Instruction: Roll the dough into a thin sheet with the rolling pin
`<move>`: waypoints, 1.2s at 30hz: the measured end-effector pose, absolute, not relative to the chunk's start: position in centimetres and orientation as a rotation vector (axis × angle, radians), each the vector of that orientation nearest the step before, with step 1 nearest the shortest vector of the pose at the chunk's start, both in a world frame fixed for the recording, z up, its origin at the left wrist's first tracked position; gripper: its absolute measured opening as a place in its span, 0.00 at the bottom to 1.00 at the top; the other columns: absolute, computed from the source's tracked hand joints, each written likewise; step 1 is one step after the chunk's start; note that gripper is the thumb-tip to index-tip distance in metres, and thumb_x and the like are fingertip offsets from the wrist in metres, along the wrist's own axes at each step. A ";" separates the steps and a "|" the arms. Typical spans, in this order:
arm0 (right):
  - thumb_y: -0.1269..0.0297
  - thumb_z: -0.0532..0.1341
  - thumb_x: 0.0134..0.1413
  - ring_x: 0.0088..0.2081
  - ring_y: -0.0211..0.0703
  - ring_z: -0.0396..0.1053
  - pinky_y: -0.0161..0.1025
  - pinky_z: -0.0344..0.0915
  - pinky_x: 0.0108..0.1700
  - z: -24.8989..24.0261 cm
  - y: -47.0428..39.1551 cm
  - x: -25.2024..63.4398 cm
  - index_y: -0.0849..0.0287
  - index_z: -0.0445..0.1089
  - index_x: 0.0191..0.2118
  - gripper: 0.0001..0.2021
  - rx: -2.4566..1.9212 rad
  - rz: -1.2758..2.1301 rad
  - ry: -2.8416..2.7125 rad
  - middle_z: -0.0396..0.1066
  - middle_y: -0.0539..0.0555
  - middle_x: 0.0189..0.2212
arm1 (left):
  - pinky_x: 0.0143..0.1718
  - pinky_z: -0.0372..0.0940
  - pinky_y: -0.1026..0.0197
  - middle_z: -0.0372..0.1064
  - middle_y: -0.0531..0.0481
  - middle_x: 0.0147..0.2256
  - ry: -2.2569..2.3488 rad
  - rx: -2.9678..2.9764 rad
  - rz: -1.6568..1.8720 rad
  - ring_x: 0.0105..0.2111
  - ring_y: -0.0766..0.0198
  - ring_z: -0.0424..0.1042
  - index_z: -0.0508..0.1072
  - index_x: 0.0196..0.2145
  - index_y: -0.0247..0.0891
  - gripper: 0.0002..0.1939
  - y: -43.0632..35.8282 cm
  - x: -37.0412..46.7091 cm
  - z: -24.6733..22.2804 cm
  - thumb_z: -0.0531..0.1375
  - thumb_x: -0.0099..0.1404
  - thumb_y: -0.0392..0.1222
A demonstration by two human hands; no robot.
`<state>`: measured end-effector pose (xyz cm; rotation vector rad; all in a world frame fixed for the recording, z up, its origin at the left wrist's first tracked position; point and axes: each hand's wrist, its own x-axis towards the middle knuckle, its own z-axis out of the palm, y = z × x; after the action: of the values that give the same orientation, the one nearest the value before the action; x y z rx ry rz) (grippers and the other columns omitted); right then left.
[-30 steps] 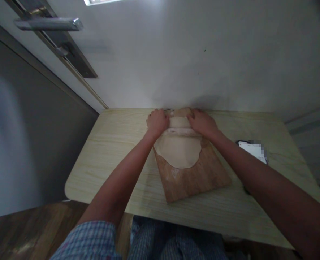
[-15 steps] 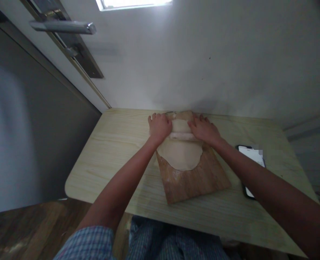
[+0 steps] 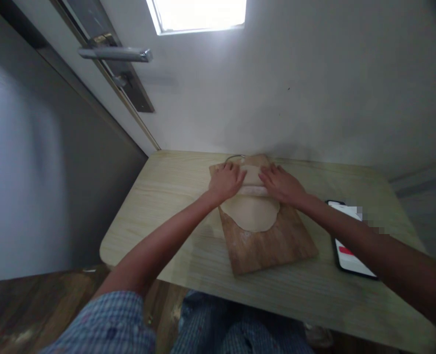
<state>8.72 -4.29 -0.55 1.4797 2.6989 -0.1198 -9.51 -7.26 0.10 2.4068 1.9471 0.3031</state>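
Observation:
A flat round sheet of pale dough (image 3: 253,214) lies on a brown wooden board (image 3: 273,246). Across the dough's far part rests a light rolling pin (image 3: 254,191), its ends covered by my hands. My left hand (image 3: 227,181) lies over the pin's left end, fingers pointing away from me. Over the right end is my right hand (image 3: 280,183), fingers stretched forward and fairly flat. Dough shows between the two hands beyond the pin.
The board sits on a light wooden table (image 3: 166,196) against a pale door. A phone (image 3: 351,248) with a lit screen lies to the right, partly under my right forearm. A metal door handle (image 3: 116,54) juts out at upper left.
The view has shifted slightly. My hands have moved a little toward me on the pin, and their fingers lie flatter than before. More of the phone's screen shows, with a red patch.

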 end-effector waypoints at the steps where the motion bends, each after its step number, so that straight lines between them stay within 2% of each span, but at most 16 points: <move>1: 0.53 0.31 0.58 0.59 0.57 0.46 0.57 0.52 0.52 -0.6 -4.1 8.9 0.65 0.51 0.58 0.31 1.444 -0.127 2.714 0.49 0.67 0.58 | 0.48 0.55 0.53 0.61 0.39 0.48 1.824 2.477 0.255 0.50 0.55 0.59 0.63 0.48 0.33 0.26 -7.2 -9.9 0.2 0.37 0.66 0.52; 5: 0.50 0.34 0.57 0.61 0.52 0.38 0.57 0.43 0.57 -0.6 -3.1 9.2 0.58 0.49 0.59 0.29 1.112 -0.167 2.843 0.43 0.60 0.61 | 0.55 0.46 0.52 0.47 0.35 0.58 1.321 2.665 0.011 0.59 0.54 0.45 0.52 0.56 0.32 0.29 -6.7 -11.2 0.9 0.42 0.64 0.55; 8: 0.50 0.34 0.57 0.61 0.48 0.38 0.53 0.42 0.59 -0.7 -2.3 9.2 0.64 0.48 0.60 0.31 0.895 -0.260 2.914 0.43 0.60 0.61 | 0.57 0.39 0.53 0.42 0.33 0.60 1.152 2.693 -0.085 0.60 0.56 0.40 0.48 0.58 0.27 0.33 -6.0 -11.7 1.2 0.44 0.63 0.55; 11: 0.48 0.34 0.57 0.61 0.47 0.38 0.51 0.43 0.59 -1.1 -1.7 9.1 0.68 0.45 0.60 0.33 0.833 -0.351 2.941 0.41 0.62 0.61 | 0.58 0.35 0.54 0.39 0.32 0.60 1.071 2.715 -0.098 0.61 0.56 0.38 0.45 0.58 0.25 0.40 -5.5 -11.8 1.1 0.46 0.59 0.59; 15: 0.47 0.35 0.56 0.61 0.47 0.39 0.52 0.44 0.58 -1.7 -1.7 9.1 0.65 0.45 0.60 0.33 0.848 -0.338 3.012 0.44 0.62 0.60 | 0.58 0.33 0.53 0.40 0.34 0.60 1.048 2.778 -0.010 0.61 0.57 0.36 0.46 0.59 0.26 0.41 -5.3 -12.0 0.5 0.47 0.58 0.61; 22: 0.47 0.35 0.56 0.61 0.48 0.39 0.52 0.44 0.58 -1.5 -2.8 9.1 0.66 0.48 0.59 0.33 0.960 -0.227 2.990 0.44 0.63 0.60 | 0.58 0.39 0.52 0.48 0.40 0.59 1.335 2.662 0.112 0.60 0.59 0.42 0.56 0.55 0.33 0.25 -5.7 -11.9 0.6 0.40 0.66 0.48; 25: 0.48 0.36 0.57 0.61 0.51 0.40 0.53 0.44 0.58 -1.3 -3.4 9.1 0.68 0.51 0.58 0.33 1.007 -0.147 2.976 0.45 0.64 0.60 | 0.57 0.41 0.52 0.48 0.41 0.59 1.516 2.598 0.152 0.60 0.59 0.43 0.53 0.56 0.33 0.25 -6.0 -11.7 0.3 0.39 0.66 0.47; 29: 0.48 0.38 0.57 0.61 0.51 0.41 0.53 0.44 0.58 -0.9 -4.4 9.0 0.67 0.52 0.58 0.32 1.031 -0.053 3.018 0.46 0.64 0.59 | 0.56 0.45 0.52 0.50 0.38 0.57 1.727 2.533 0.205 0.59 0.56 0.46 0.51 0.57 0.29 0.25 -6.7 -11.5 -0.2 0.41 0.64 0.44; 36: 0.50 0.39 0.57 0.60 0.51 0.44 0.51 0.44 0.58 -0.5 -5.8 9.1 0.67 0.52 0.58 0.31 1.013 -0.029 3.040 0.48 0.63 0.59 | 0.57 0.42 0.49 0.49 0.40 0.58 1.836 2.591 0.168 0.59 0.53 0.45 0.53 0.56 0.32 0.25 -8.7 -10.7 0.1 0.44 0.63 0.43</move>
<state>9.06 -5.81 -0.46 1.0131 3.0404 -0.0285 -10.74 -8.71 0.10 2.5909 1.8362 0.1684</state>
